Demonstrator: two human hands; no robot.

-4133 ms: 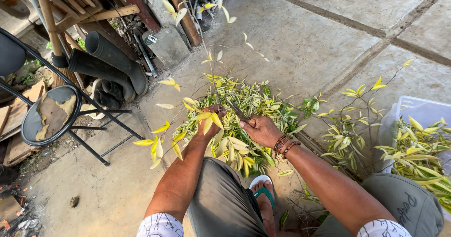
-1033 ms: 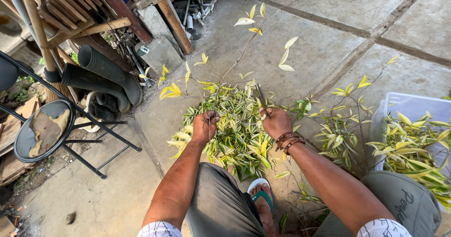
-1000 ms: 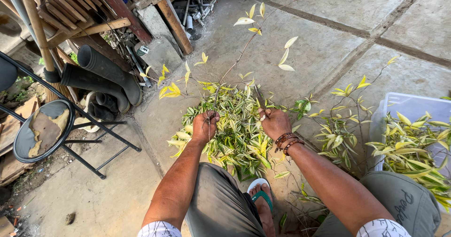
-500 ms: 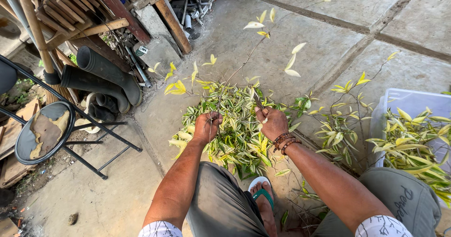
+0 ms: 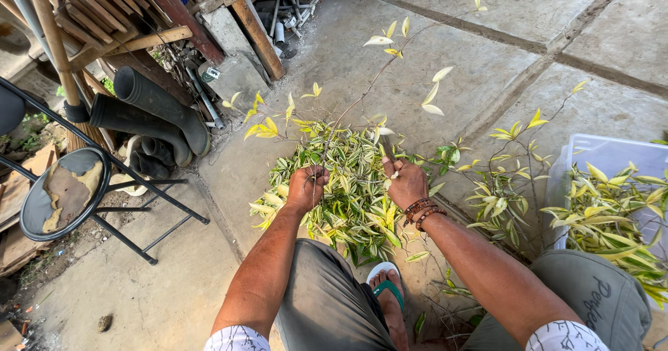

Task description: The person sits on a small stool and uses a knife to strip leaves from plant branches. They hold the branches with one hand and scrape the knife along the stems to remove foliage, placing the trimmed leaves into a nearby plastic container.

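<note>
1. Nearest, below both wrists, a foot in a green-strapped white rubber sandal (image 5: pixel 387 290) rests on the concrete, so the room under the fingers is tight
2. The left hand (image 5: pixel 306 188) is curled shut around the base of a long thin bare-stemmed branch with pale yellow leaves (image 5: pixel 379 73), which rises up and away from the fingers
3. The right hand (image 5: pixel 406 182) is closed too, pinching something small just right of that stem; I cannot tell what it is
4. To my eye, a firm low grip on the stem and work close to the fingers give the cleanest handling
5. Under both hands lies a heap of striped green-and-yellow leafy cuttings (image 5: pixel 348 198)
6. Right of the right fingers stands a translucent plastic tub (image 5: pixel 612 157) of cuttings; left, a black folding metal stool (image 5: pixel 66 192) and black rubber boots (image 5: pixel 149 107) hem that side
7. Beyond the fingertips, bare grey concrete paving (image 5: pixel 543 10) is the freest room
</note>
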